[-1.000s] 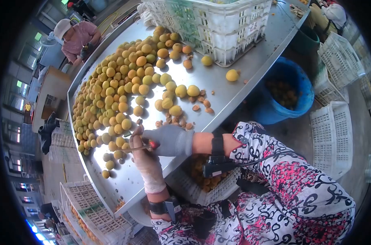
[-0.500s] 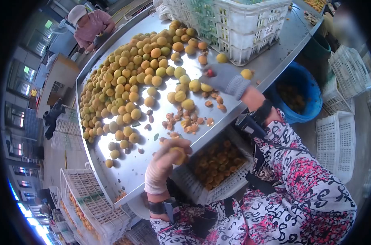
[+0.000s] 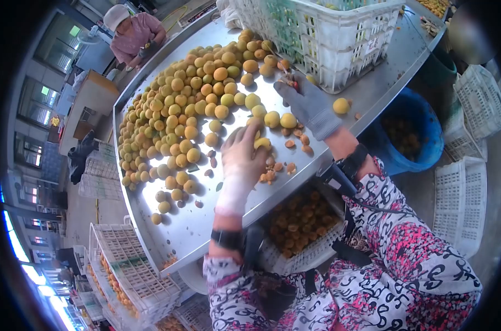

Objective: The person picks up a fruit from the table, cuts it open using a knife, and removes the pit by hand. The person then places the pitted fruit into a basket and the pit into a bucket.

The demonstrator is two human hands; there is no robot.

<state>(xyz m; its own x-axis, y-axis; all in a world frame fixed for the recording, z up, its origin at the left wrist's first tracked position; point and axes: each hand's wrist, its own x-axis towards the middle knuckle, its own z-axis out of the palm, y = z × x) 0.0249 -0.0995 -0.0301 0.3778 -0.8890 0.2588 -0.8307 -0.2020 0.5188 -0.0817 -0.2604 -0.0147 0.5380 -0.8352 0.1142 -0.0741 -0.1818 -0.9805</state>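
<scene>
My left hand (image 3: 242, 157), with a pale wrap over palm and wrist, is over the metal table. Its fingers curl round a yellow apricot (image 3: 262, 144), partly hidden by them. My right hand (image 3: 311, 105), in a grey glove, is closed on a small red object (image 3: 295, 85) whose kind I cannot make out. Its fingertips are close to an apricot (image 3: 283, 64) by the crate. A heap of whole apricots (image 3: 173, 105) spreads over the table beyond my left hand. Brown pits and apricot pieces (image 3: 270, 174) lie between my hands and the near edge.
A white plastic crate (image 3: 352, 49) stands on the metal table (image 3: 206, 201). Below the near edge, a crate (image 3: 303, 256) holds apricot pieces. A blue bin (image 3: 427, 160) stands at right, stacked crates (image 3: 132, 265) at lower left. Another person (image 3: 137, 36) works beyond the table.
My left hand has moved from the table's near edge forward and right, over the apricots. My right hand has shifted slightly toward the crate. The whole view has shifted a little.
</scene>
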